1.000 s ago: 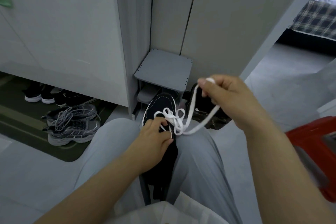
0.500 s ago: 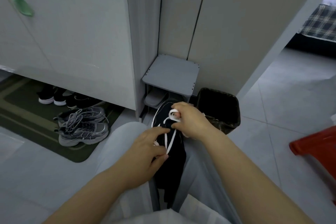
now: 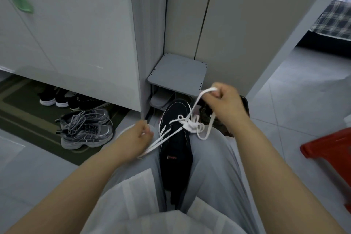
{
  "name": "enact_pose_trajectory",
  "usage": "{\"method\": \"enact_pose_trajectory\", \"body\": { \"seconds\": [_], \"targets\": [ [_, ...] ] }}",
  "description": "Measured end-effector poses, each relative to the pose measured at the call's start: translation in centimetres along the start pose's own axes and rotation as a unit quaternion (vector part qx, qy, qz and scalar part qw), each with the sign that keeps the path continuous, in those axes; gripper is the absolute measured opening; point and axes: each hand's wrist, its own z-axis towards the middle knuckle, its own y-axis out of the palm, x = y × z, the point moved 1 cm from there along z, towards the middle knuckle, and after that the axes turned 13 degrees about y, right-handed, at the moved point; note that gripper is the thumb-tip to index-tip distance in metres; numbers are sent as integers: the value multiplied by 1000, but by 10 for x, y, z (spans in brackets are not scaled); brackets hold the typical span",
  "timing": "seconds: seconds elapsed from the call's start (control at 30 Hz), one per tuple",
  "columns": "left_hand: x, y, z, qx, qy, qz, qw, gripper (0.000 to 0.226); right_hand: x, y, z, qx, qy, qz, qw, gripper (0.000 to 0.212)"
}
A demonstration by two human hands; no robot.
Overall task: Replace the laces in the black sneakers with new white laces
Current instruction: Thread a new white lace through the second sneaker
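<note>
Both hands were clamped on the white lace (image 3: 191, 123): left hand (image 3: 135, 137) pulling low-left, right hand (image 3: 227, 101) up-right. Black sneaker (image 3: 175, 138) sat wedged between the knees, mid-frame (tightening stage, I'd guess). Next probably needs an even pull, then tying.

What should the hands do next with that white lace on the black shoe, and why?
Probably keep pulling the two hands apart to snug the knot. The left hand and right hand each pinch a strand of the flat white lace, which sits in a loose tangle of loops on the black sneaker wedged between the knees.
</note>
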Motion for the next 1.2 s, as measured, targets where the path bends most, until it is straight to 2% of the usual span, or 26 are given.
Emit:
{"method": "enact_pose_trajectory", "body": {
  "seconds": [0.1, 0.2, 0.3, 0.43, 0.5, 0.6, 0.67, 0.77, 0.83, 0.9, 0.97, 1.07, 1.2],
  "targets": [
    [5, 12, 7, -39, 48, 154, 986, 24, -32, -22, -15, 63, -35, 94, 993, 44],
    [18, 19, 11, -92, 114, 310, 940, 35, -59, -36, -24, 79, -81, 92, 989, 42],
    [17, 20, 12, -114, 162, 346, 917, 39, -74, -44, -31, 103, -100, 97, 985, 37],
    [14, 18, 10, -88, 196, 325, 921, 34, -92, -55, -37, 105, -98, 224, 964, 38],
    [20, 20, 6, -42, 230, 311, 921, 32, -95, -53, -34, 101, -85, 174, 976, 35],
    [31, 15, 6, 79, 236, 137, 959, 27, -79, -34, -26, 14, -3, 28, 1000, 18],
    [37, 14, 7, 96, 208, -16, 973, 31, -59, -19, -22, -39, 57, -5, 998, 13],
    [49, 16, 0, 83, 158, -161, 971, 29, -19, 3, -16, -49, 94, -32, 994, 27],
    [55, 17, -8, 88, 143, -164, 972, 31, 11, 18, -16, -110, 107, -50, 987, 31],
    [55, 17, -13, 101, 136, -114, 979, 32, 35, 27, -17, -161, 97, -100, 977, 38],
    [50, 17, -15, 87, 144, -96, 981, 34, 44, 27, -16, -170, 76, -111, 976, 35],
    [35, 24, -17, 15, 164, -106, 980, 38, 44, 25, -11, -169, 47, -103, 979, 26],
    [23, 38, -31, -47, 209, -83, 973, 41, 52, 30, -6, -151, 28, -175, 973, 28]
  ]
}}
